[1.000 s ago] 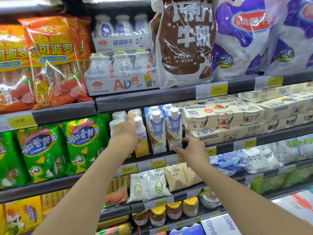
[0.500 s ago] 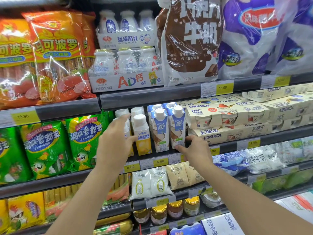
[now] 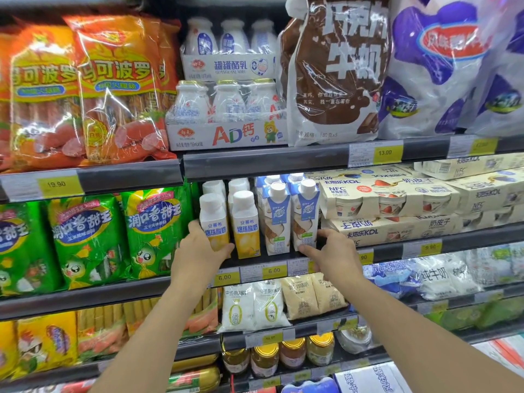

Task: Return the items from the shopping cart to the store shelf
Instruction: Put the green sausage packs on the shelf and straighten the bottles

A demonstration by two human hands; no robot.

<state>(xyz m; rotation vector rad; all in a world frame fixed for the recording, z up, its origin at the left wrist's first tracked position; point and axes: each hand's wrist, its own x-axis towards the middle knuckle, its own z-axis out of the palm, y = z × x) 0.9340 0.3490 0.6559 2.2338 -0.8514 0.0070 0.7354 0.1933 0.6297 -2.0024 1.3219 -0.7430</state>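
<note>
On the middle shelf [image 3: 272, 260] stand two white and yellow yogurt bottles and two blue and white cartons. My left hand [image 3: 198, 251] wraps the base of the left yogurt bottle [image 3: 212, 219], thumb in front and fingers on its left side. The second yogurt bottle [image 3: 245, 222] stands just to its right, untouched. My right hand [image 3: 331, 253] pinches the lower right corner of the right blue carton [image 3: 304, 214], which stands upright beside the other blue carton [image 3: 276, 217]. More bottles and cartons stand behind them. The shopping cart is out of view.
Cream yogurt multipacks [image 3: 388, 199] are stacked right of the cartons. Green sausage bags [image 3: 153, 231] hang to the left. Bottle packs [image 3: 226, 109] and a brown milk bag [image 3: 337, 69] fill the shelf above. Pouches [image 3: 269, 304] and jars [image 3: 263, 358] sit below.
My left hand has slid down from the bottle's upper body to its base, uncovering the bottle. My right hand has stayed at the carton's base. The view has drawn slightly closer.
</note>
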